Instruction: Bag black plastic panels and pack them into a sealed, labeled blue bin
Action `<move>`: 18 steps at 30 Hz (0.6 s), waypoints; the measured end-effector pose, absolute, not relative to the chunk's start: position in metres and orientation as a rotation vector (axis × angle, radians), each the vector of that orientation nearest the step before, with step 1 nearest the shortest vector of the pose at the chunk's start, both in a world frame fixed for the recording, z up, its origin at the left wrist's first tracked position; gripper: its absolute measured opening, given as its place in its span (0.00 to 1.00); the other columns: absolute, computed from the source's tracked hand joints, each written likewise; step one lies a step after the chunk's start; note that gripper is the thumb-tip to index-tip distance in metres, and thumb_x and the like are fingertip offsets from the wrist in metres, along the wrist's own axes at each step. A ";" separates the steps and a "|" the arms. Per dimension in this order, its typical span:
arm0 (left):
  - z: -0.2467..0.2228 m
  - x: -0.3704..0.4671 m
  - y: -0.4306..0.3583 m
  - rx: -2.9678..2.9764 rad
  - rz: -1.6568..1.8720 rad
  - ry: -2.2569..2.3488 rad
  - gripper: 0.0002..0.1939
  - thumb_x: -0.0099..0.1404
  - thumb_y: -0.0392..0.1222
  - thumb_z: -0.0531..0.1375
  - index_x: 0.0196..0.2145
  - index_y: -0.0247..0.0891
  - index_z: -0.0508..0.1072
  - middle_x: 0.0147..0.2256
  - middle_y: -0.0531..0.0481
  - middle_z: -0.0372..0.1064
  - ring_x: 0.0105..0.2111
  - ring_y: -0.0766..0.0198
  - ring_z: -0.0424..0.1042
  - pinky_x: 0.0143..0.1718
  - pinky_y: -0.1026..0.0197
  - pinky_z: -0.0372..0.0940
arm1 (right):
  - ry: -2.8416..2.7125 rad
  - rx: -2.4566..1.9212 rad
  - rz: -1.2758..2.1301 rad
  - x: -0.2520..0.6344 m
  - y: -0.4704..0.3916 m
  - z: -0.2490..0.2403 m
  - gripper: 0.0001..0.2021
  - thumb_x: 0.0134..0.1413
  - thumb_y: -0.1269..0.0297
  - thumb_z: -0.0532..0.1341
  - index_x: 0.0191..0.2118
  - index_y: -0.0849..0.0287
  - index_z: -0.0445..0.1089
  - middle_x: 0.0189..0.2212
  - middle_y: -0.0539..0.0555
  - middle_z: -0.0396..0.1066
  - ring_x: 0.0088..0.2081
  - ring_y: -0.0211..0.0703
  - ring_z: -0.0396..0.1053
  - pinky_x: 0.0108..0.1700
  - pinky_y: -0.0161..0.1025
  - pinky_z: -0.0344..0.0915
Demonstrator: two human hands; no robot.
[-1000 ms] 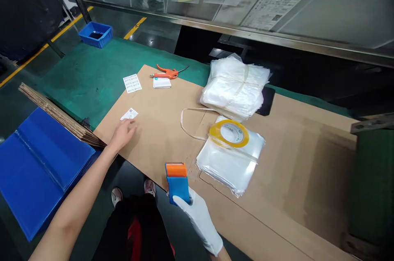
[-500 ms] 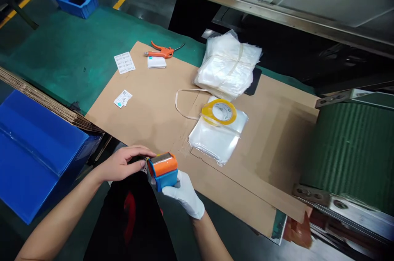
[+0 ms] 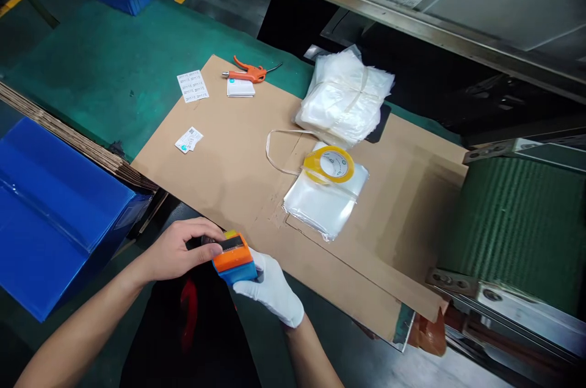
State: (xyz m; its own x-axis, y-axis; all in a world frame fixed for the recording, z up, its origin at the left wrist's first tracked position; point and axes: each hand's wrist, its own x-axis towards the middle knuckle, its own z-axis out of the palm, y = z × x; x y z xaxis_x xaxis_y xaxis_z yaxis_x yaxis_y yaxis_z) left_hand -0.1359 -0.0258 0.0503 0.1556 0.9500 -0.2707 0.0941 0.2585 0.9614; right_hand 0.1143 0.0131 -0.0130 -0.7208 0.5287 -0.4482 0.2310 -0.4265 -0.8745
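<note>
An orange-and-blue boxy device with a dark plate on top is held over my lap, close to the table's front edge. My right hand, in a white glove, grips it from the right and below. From the left, my bare left hand closes on its end, fingers and thumb around a dark part there. What sits between those fingers is partly hidden. Beyond lies a yellow tape roll on a stack of clear plastic bags.
A bundle of white bags lies behind the tape. An orange air blow gun, folded papers, a label sheet and small labels lie leftward. A green conveyor belt stands right; a blue box is left.
The device has shifted slightly left and tilted. My left thumb and fingers have come over its top and end. The whole view has moved a little.
</note>
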 end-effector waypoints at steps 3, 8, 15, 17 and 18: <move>0.054 -0.140 -0.023 1.053 0.837 1.239 0.18 0.72 0.55 0.60 0.41 0.39 0.83 0.44 0.42 0.79 0.43 0.57 0.77 0.47 0.58 0.71 | -1.686 -0.971 2.227 0.112 0.016 -0.009 0.26 0.48 0.40 0.71 0.45 0.56 0.80 0.43 0.55 0.76 0.44 0.53 0.71 0.47 0.45 0.70; 0.051 -0.141 -0.020 0.905 0.863 1.311 0.14 0.65 0.52 0.67 0.34 0.37 0.83 0.38 0.44 0.79 0.36 0.60 0.76 0.37 0.62 0.70 | -1.805 -0.949 2.180 0.110 0.016 -0.006 0.25 0.52 0.41 0.70 0.47 0.56 0.79 0.46 0.55 0.75 0.46 0.52 0.72 0.49 0.43 0.70; 0.042 -0.132 -0.019 0.679 0.922 1.448 0.10 0.59 0.48 0.71 0.32 0.38 0.84 0.31 0.48 0.81 0.32 0.60 0.77 0.35 0.62 0.70 | -1.899 -0.964 2.053 0.108 0.021 0.001 0.24 0.54 0.41 0.68 0.48 0.54 0.79 0.46 0.55 0.76 0.46 0.51 0.72 0.51 0.43 0.69; 0.040 -0.131 -0.016 0.659 0.935 1.468 0.09 0.58 0.47 0.71 0.31 0.39 0.84 0.31 0.47 0.81 0.32 0.60 0.77 0.36 0.62 0.69 | -1.909 -0.969 2.033 0.107 0.023 0.003 0.24 0.55 0.41 0.67 0.47 0.55 0.78 0.46 0.55 0.75 0.46 0.51 0.72 0.51 0.43 0.69; 0.039 -0.130 -0.014 0.650 0.937 1.469 0.09 0.57 0.47 0.71 0.31 0.39 0.84 0.31 0.47 0.81 0.32 0.60 0.76 0.35 0.62 0.69 | -1.917 -0.975 2.024 0.107 0.024 0.003 0.23 0.55 0.41 0.67 0.47 0.55 0.78 0.45 0.55 0.75 0.46 0.51 0.72 0.51 0.43 0.69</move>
State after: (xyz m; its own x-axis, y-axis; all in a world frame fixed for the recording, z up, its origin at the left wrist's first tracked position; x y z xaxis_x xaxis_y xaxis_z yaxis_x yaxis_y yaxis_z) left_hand -0.1302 -0.0140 0.0394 -0.1280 0.8377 -0.5308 -0.1287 0.5167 0.8464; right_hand 0.1069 0.0243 0.0031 -0.7662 0.5534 -0.3265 0.2961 -0.1469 -0.9438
